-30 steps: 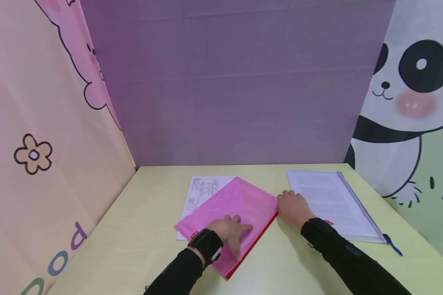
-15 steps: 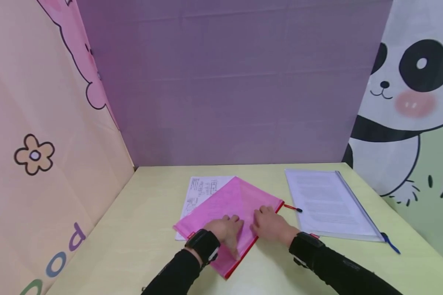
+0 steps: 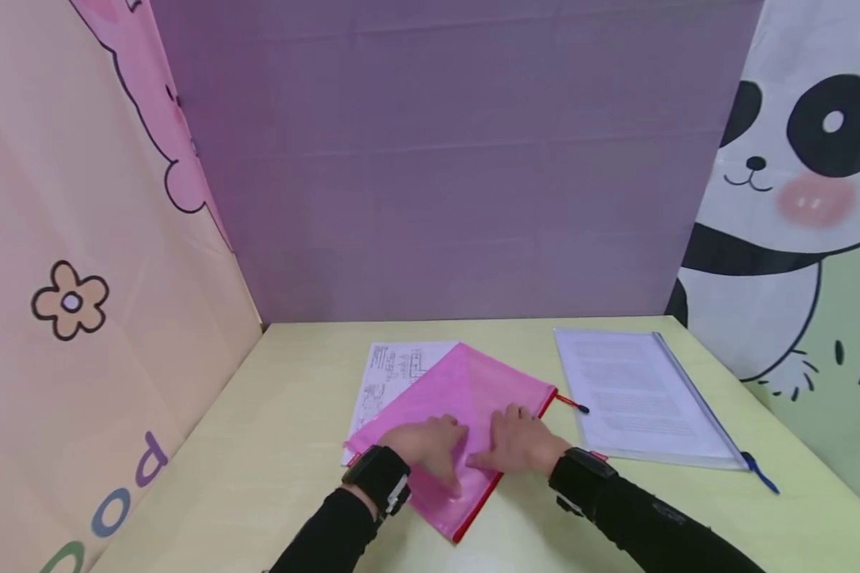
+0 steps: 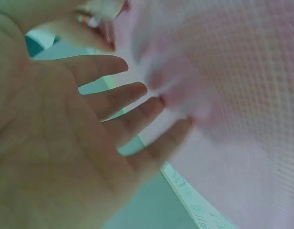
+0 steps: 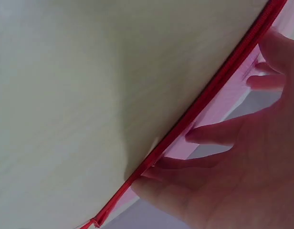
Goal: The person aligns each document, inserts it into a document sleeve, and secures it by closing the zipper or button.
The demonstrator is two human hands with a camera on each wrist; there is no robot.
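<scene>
A pink mesh folder (image 3: 437, 386) with a red zipped edge (image 3: 477, 509) lies slantwise over a white printed sheet (image 3: 388, 374). My left hand (image 3: 430, 450) rests on the folder's lower left part, its spread fingertips touching the mesh in the left wrist view. To its right, my right hand (image 3: 519, 442) lies on the folder beside the zipper, thumb stretched toward the left hand. In the right wrist view the red zipper (image 5: 204, 100) runs past the right hand's spread fingers (image 5: 218, 132). A red pull with a dark tip (image 3: 580, 408) sticks out at the folder's right corner.
On the right of the pale table (image 3: 301, 414) lies a clear folder (image 3: 638, 398) with printed pages and a blue pull (image 3: 762, 473). A purple panel (image 3: 459, 159) stands behind, and patterned cloths hang at both sides.
My right hand has left the folder's right corner and moved down and left onto the mesh, uncovering the red pull. The folder has shifted slightly right; my left hand has moved slightly left.
</scene>
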